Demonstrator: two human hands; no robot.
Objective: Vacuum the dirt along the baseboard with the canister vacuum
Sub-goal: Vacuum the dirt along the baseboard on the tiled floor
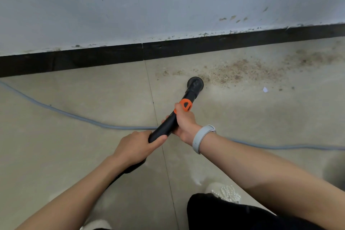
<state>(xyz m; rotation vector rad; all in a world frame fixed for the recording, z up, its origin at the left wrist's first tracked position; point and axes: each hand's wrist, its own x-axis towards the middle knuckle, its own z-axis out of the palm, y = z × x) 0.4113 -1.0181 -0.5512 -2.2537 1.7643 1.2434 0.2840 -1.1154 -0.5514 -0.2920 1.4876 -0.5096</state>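
Both hands grip the vacuum wand (pixel 174 120): right hand (pixel 183 120) wrapped round it just below the orange collar (pixel 185 105), left hand (pixel 137 145) curled round the lower end where the black hose (pixel 128 169) runs off under the wrist. Grey band (pixel 202 137) on the right wrist. Wand slants fwd & down to the round nozzle (pixel 195 83), which sits at floor level, at the left edge of the dirt (pixel 240 73). Whether it touches the floor, can't tell. Dirt is a brownish scatter on the tile, running right, near the black baseboard (pixel 205 46); a 2nd patch (pixel 315 57) further right. Step looks like mid-sweep: floor left of nozzle looks clean, most dirt not yet picked up. Next move prob. needs nozzle pushed right thru the scatter, kept low & close to the baseboard, w/ both hands steering. Grey cable (pixel 74 116) lies across the floor behind the wand. Small white scrap (pixel 265 89) sits nearer than the dirt.
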